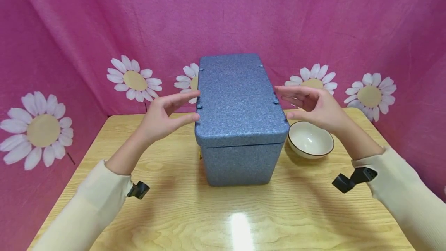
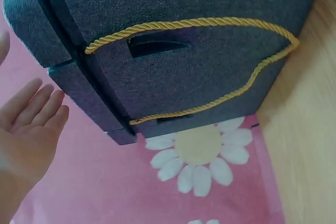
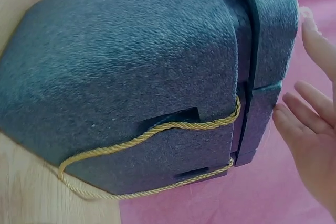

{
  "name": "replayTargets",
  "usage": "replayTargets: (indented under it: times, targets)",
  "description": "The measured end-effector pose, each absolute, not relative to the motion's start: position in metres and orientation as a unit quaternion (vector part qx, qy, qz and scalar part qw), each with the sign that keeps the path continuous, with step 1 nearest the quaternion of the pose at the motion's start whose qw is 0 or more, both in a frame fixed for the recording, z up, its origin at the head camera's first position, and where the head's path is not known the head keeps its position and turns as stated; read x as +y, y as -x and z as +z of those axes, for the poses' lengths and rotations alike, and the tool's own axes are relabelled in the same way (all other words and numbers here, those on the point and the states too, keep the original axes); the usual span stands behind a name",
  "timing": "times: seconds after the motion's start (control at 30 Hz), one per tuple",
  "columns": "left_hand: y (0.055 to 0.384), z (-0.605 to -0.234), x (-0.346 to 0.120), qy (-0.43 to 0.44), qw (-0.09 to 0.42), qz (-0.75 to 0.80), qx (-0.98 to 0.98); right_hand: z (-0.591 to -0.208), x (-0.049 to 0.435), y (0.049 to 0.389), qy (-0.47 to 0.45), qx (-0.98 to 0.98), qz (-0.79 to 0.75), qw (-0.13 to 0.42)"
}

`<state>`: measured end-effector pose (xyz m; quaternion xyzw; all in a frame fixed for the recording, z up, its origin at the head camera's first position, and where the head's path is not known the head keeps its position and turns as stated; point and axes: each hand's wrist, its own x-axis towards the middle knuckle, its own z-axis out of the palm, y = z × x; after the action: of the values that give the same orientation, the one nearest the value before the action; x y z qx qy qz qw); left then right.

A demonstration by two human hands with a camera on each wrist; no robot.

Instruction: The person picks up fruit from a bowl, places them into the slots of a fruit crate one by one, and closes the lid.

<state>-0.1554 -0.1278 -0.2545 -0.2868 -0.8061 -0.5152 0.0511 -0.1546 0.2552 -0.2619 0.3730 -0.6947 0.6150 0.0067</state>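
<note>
A blue-grey foam box (image 1: 244, 165) stands upright on the table, its lid (image 1: 240, 100) lying on top with a thin seam below. My left hand (image 1: 167, 115) is at the lid's left edge, fingers and thumb spread apart and their tips right by the rim. On the opposite side my right hand (image 1: 313, 105) is held likewise beside the lid's right edge, palm turned inward. Neither hand has its fingers curled round anything. A twisted gold rope (image 2: 210, 22) loops down the box's left side in the left wrist view, and a matching rope (image 3: 199, 125) hangs on its right side.
A white bowl (image 1: 311, 140) with a dark rim sits right of the box, below my right forearm. The wooden table (image 1: 167, 212) ends against a pink curtain (image 1: 230, 14) printed with large daisies, which also runs along both sides.
</note>
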Motion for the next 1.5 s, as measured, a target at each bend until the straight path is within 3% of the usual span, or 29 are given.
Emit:
replayTargets:
  times: [0.23,0.67,0.87,1.5]
  targets:
    - [0.148,-0.253,-0.128,0.323,0.057,-0.424,-0.844,-0.263,0.257,0.148,-0.423,-0.713,0.558,0.017]
    - [0.159,-0.256,-0.122,0.337,0.053,-0.397,-0.852,-0.26,0.266,0.148,-0.379,-0.787,0.486,0.025]
    - [0.159,-0.259,-0.122,0.349,0.055,-0.379,-0.855,-0.26,0.266,0.148,-0.41,-0.784,0.465,0.028]
    - [0.157,-0.263,-0.127,0.389,0.105,-0.35,-0.846,-0.231,0.252,0.145,-0.432,-0.861,0.238,0.123]
